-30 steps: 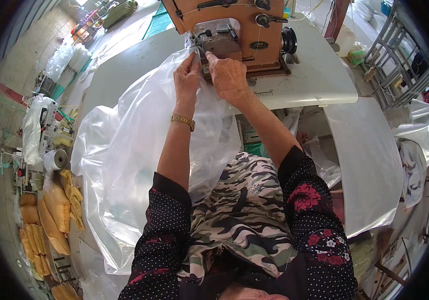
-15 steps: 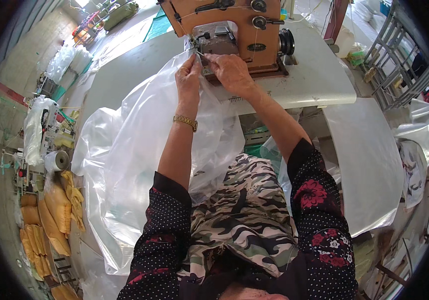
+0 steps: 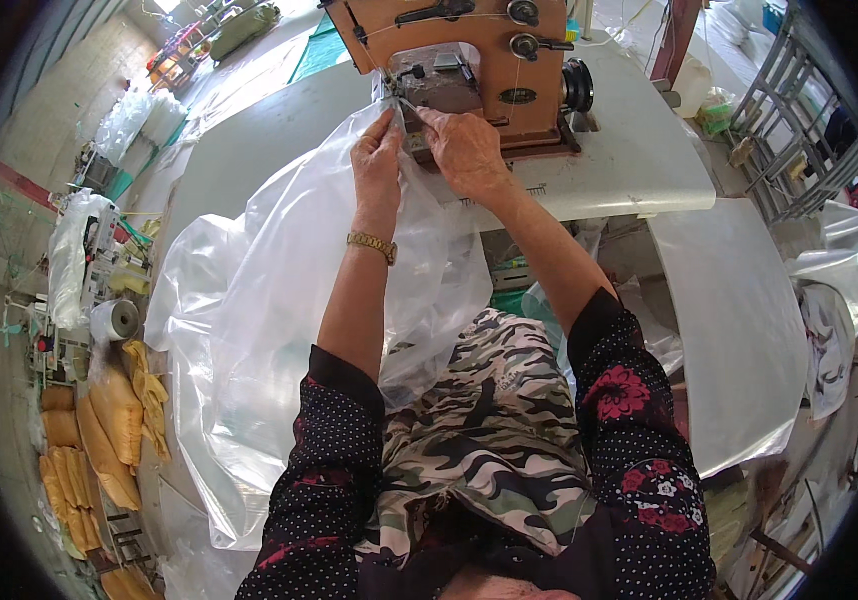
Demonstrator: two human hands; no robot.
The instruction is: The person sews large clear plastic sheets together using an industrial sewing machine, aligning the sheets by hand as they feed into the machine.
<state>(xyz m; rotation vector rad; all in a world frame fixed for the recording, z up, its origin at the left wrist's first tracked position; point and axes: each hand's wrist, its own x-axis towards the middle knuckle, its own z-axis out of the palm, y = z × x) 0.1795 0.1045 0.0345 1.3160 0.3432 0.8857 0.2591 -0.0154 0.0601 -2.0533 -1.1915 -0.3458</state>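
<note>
An orange-brown sewing machine [image 3: 517, 75] stands at the far side of the pale table. A large translucent white plastic sheet [image 3: 279, 260] runs from its needle area down over the table's near edge toward my lap. My left hand [image 3: 377, 158], with a gold watch at its wrist, pinches the sheet's top edge just in front of the needle. Close beside it on the right, my right hand [image 3: 464, 150] has its fingers closed at a narrow pale strip near the needle. What exactly those fingertips grip is partly hidden.
The table [image 3: 609, 185] curves round the machine, with a hanging white panel [image 3: 729, 330] at its right. Yellow-orange bundles [image 3: 114, 420] and a roll of film [image 3: 116, 321] are on the left. A grey metal rack [image 3: 799, 110] stands at the far right.
My right hand has shifted very slightly, its wrist and forearm moving a little left. My left hand keeps its pinch on the plastic sheet by the needle.
</note>
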